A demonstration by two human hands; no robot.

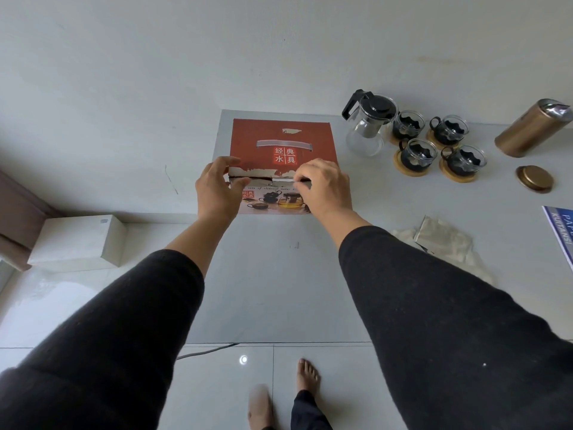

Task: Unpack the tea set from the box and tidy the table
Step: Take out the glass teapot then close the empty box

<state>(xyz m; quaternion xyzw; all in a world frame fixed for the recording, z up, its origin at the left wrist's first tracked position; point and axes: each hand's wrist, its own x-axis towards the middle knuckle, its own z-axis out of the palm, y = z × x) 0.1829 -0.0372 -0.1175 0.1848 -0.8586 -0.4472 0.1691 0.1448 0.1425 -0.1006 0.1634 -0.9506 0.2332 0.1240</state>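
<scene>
The red tea set box (283,136) stands at the table's far left corner, its top flaps down. My left hand (217,189) grips the box's near left top edge. My right hand (325,184) pinches the flap edge near the middle of the front top edge. To the right of the box stand a glass teapot (369,127) with a black lid and several glass cups (432,145) on round wooden coasters.
A gold canister (531,128) lies on its side at the far right, its gold lid (534,178) loose beside it. Crumpled clear plastic wrap (446,240) and a blue booklet (562,231) lie nearer. A white box (77,240) sits on the floor left of the grey table (279,274).
</scene>
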